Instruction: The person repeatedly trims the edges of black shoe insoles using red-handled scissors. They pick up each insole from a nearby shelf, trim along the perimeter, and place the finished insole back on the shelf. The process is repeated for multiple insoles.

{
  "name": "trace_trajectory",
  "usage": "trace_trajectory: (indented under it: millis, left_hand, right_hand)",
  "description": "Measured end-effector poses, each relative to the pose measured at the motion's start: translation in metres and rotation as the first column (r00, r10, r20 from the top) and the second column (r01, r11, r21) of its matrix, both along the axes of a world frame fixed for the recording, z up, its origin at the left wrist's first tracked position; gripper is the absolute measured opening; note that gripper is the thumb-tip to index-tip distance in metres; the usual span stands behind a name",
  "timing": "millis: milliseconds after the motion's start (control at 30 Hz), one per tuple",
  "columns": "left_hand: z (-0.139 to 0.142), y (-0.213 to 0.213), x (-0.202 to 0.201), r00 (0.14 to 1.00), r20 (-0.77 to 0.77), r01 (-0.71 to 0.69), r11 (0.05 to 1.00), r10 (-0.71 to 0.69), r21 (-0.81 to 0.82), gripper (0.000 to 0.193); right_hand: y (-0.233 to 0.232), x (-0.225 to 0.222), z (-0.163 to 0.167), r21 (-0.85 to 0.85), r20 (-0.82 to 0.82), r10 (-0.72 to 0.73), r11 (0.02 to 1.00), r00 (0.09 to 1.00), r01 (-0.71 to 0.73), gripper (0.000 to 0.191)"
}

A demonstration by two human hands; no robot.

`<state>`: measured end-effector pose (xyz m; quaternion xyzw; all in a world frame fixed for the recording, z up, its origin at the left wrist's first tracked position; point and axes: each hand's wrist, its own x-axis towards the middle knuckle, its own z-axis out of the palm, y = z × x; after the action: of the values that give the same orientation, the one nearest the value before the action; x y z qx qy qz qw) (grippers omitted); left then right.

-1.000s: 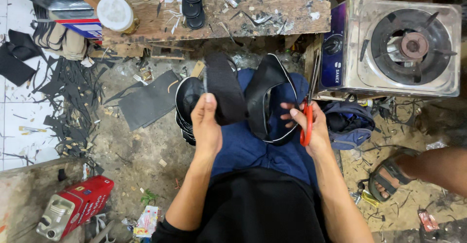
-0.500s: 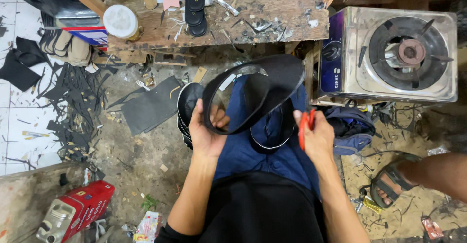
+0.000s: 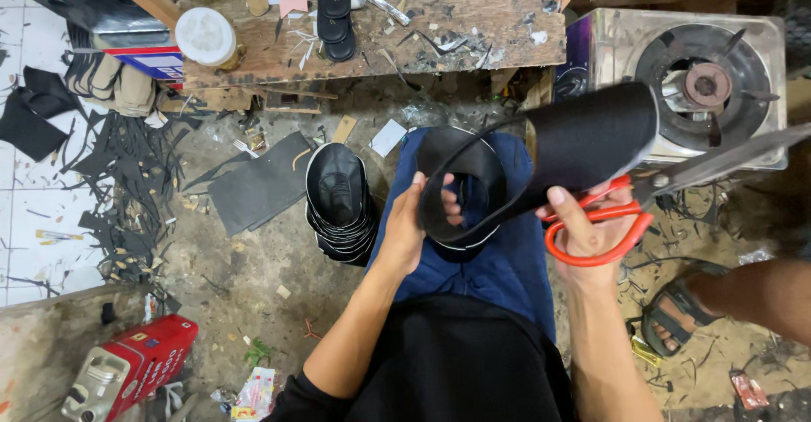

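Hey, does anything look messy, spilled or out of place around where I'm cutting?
Yes. Black offcuts are strewn over the floor on the left, and thin scraps litter the wooden bench. The scissors in your right hand point out over the gas stove.

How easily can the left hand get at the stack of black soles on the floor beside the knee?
Probably yes: the stack of black soles lies just left of the left hand with nothing between, but that hand is holding the black strap piece.
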<state>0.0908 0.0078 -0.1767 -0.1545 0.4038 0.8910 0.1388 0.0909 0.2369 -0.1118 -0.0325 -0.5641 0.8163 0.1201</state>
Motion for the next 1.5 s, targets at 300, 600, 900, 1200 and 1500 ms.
trace_trajectory:
  millis: [300,600,900,1200,1500]
  left_hand:
    - [0.049,0.001,0.017,0.995,-0.062,0.005,0.686,-0.073,-0.728,0.041]
    - [0.025,0.006,-0.005,0.863,-0.423,-0.381,0.905,0.274,-0.191,0.031]
    - [0.033,0.026,-0.006,0.843,-0.363,-0.481,0.859,0.398,-0.176,0.045]
    - [0.035,0.003,0.017,0.937,-0.348,-0.078,0.982,0.013,-0.174,0.029]
    - [0.061,-0.023,0.009,0.958,-0.060,0.106,0.539,-0.282,-0.835,0.074]
  right_hand:
    - [-0.006,-0.007,0.016,0.192,-0.037,-0.043,0.980,0.998,0.049,0.041]
    - [-0.014,-0.011,0.022,-0.064,-0.133,0.290,0.952,0.948,-0.300,0.015]
    - [-0.046,-0.006,0.024,0.237,0.146,0.204,0.943,0.968,-0.235,0.028]
    - [-0.040,-0.010,0.016,0.133,0.183,0.226,0.959,0.957,-0.252,0.026]
    - [-0.030,-0.014,0.003,0.203,0.220,0.326,0.907,0.920,-0.369,0.019]
